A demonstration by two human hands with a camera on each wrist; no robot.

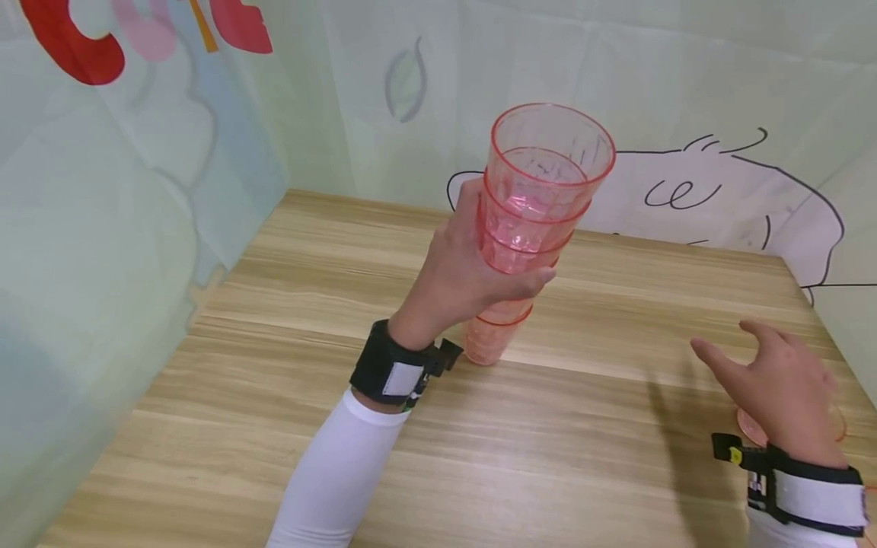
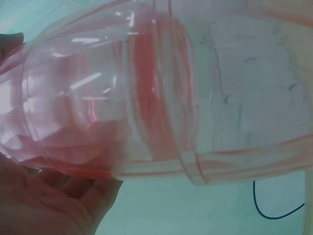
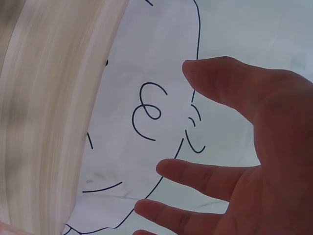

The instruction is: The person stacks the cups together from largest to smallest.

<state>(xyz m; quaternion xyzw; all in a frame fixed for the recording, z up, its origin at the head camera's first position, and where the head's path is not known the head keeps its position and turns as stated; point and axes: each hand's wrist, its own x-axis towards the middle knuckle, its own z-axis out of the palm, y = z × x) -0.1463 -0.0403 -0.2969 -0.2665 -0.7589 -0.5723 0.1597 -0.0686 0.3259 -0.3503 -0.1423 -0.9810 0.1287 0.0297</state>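
My left hand (image 1: pixel 455 266) grips a tilted stack of clear pinkish-red plastic cups (image 1: pixel 541 205), its fingers and thumb wrapped around the middle. Several rims show one above another, and the top cup's mouth faces up. In the left wrist view the nested cups (image 2: pixel 161 98) fill most of the picture, with part of the left hand (image 2: pixel 54 200) below them. At the right, my right hand (image 1: pixel 788 380) hovers with fingers spread and holds nothing. The right wrist view shows that same hand (image 3: pixel 274 147) with thumb and fingers apart. Behind it is a reddish cup (image 1: pixel 750 428), mostly hidden.
The wood-grain table (image 1: pixel 562 449) spreads under both hands. A printed cloth backdrop (image 1: pixel 384 84) hangs behind its far edge and along the left side. Part of another reddish item (image 1: pixel 872 498) shows at the right picture edge.
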